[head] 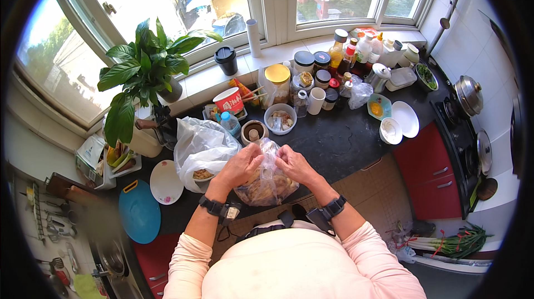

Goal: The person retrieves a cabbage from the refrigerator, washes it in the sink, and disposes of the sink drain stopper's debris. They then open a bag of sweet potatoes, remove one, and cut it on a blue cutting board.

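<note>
Both hands pinch the gathered neck of a clear plastic bag at the counter's front edge. My left hand grips the neck from the left, and my right hand from the right. Brownish food fills the bag; its exact kind cannot be told. Just left of it, a crumpled white plastic bag partly covers a bowl of light brown food. Behind my hands stand a brown mortar with a pestle and a white bowl holding pale pieces and a small packet.
A white plate and a blue oval cutting board lie left on the dark counter. Jars and bottles crowd the back. At right are an egg-yolk bowl, a flour bowl and a stove.
</note>
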The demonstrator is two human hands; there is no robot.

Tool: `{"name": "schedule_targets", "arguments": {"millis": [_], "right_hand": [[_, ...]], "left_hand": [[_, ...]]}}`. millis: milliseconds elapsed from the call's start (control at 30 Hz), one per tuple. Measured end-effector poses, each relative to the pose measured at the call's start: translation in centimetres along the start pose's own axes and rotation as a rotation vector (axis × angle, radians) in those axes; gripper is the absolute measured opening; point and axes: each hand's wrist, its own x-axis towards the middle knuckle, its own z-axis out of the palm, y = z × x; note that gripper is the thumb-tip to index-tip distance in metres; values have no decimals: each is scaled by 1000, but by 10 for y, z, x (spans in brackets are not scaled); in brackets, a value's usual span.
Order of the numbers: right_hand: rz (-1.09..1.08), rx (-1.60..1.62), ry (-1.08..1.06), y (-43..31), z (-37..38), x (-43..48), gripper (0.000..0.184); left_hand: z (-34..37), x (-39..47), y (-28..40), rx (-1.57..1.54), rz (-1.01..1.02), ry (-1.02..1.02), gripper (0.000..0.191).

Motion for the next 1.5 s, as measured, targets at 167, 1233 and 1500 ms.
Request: {"name": "schedule_targets", "arguments": {"millis": [167,1233,1500], "right_hand": [[1,27,96,1,-9,-4,32],[-58,559,120,-11,-56,-31,11],[-179,204,345,-18,-53,-32,35]], "left_hand": [[-15,5,-19,-284,-153,159,22],[-2,-39,54,652,85,-67,17],[5,-72,57,371,229,-119,21]]}}
